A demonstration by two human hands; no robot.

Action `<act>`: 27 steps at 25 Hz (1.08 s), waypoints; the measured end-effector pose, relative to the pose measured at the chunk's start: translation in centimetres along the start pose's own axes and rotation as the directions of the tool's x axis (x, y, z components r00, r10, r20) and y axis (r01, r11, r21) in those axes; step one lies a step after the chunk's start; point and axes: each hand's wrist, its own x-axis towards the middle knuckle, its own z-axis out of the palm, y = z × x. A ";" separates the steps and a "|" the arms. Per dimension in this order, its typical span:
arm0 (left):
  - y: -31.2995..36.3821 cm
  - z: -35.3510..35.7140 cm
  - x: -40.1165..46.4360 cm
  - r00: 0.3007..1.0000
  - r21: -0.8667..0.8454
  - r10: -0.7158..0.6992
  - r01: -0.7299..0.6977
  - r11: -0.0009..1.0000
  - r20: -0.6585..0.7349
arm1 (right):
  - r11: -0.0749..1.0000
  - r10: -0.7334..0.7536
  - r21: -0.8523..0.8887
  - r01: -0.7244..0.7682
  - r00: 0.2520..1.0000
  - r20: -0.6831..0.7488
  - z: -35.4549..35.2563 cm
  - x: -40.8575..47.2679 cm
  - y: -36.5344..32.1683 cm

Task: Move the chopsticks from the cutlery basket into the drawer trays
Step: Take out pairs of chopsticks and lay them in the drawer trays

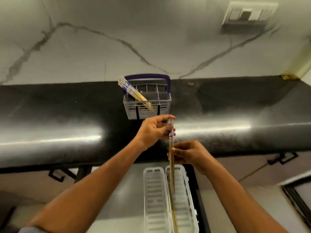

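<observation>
Dark polished bench (67,115): grey slotted cutlery basket (147,107) holds several chopsticks (133,92). Our left hand (154,130) and right hand (186,153) pinch one wooden pair (171,158) above white drawer trays (154,199); one pair (174,216) already lies inside.

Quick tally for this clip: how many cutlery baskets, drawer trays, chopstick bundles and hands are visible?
Cutlery basket: 1
Drawer trays: 2, left tray and right tray
Chopstick bundles: 2, one bundle in the basket, one held bundle; single sticks too blurred to count
Hands: 2, left hand and right hand, both gripping the held bundle
Total: 7
</observation>
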 end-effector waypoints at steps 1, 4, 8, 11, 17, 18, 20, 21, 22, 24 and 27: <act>-2.6 0.5 -0.9 0.999 -0.043 -0.050 0.049 0.998 -0.008 | 0.999 0.021 -0.046 -0.022 1.000 -0.018 0.0 -0.6 2.3; -9.1 2.1 -3.6 0.985 -0.068 -0.168 0.166 0.984 -0.035 | 0.991 0.089 -0.097 -0.094 0.994 -0.061 0.5 -1.6 8.8; -13.0 2.0 -5.8 0.941 -0.155 -0.283 0.257 0.954 -0.183 | 0.971 0.206 -0.085 -0.225 0.959 -0.193 0.9 -0.5 15.4; -14.0 -0.3 -7.4 0.889 -0.295 -0.379 0.302 0.907 -0.256 | 0.905 0.252 -0.270 -0.328 0.926 -0.280 2.0 0.7 18.6; -13.1 -4.0 -11.7 0.789 -0.456 -0.480 0.290 0.842 -0.385 | 0.646 0.265 -0.575 -0.502 0.854 -0.448 5.4 3.7 19.9; -12.8 -4.4 -12.7 0.771 -0.487 -0.496 0.280 0.827 -0.399 | 0.632 0.283 -0.580 -0.514 0.850 -0.445 5.5 4.1 19.9; -12.5 -5.0 -14.7 0.725 -0.548 -0.539 0.265 0.793 -0.429 | 0.608 0.317 -0.582 -0.540 0.837 -0.446 5.6 4.6 20.2; -12.4 -5.3 -15.6 0.701 -0.574 -0.564 0.267 0.775 -0.436 | 0.595 0.329 -0.582 -0.554 0.829 -0.452 5.7 4.8 20.3; -12.2 -5.5 -16.3 0.681 -0.596 -0.587 0.270 0.756 -0.437 | 0.587 0.338 -0.582 -0.563 0.824 -0.456 5.7 4.9 20.4; -12.0 -5.9 -17.4 0.656 -0.639 -0.629 0.279 0.716 -0.418 | 0.572 0.347 -0.590 -0.569 0.820 -0.454 5.9 5.1 20.5; -11.5 -6.2 -17.9 0.635 -0.694 -0.668 0.277 0.665 -0.387 | 0.556 0.350 -0.599 -0.576 0.816 -0.460 6.2 5.1 20.5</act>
